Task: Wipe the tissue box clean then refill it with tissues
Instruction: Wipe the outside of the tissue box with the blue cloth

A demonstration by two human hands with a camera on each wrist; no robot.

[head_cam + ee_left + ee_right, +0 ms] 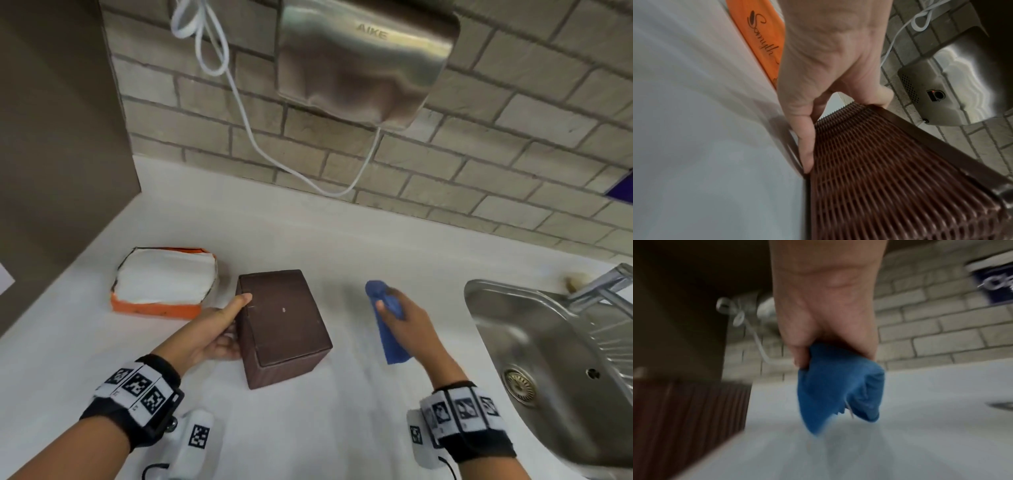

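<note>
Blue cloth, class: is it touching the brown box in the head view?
No, the blue cloth, held by the right hand, is apart from the brown box.

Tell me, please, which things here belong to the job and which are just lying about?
For the job: tissue box held by the left hand; blue cloth in the right hand; pack of tissues.
Just about: hand dryer, sink, white cable.
</note>
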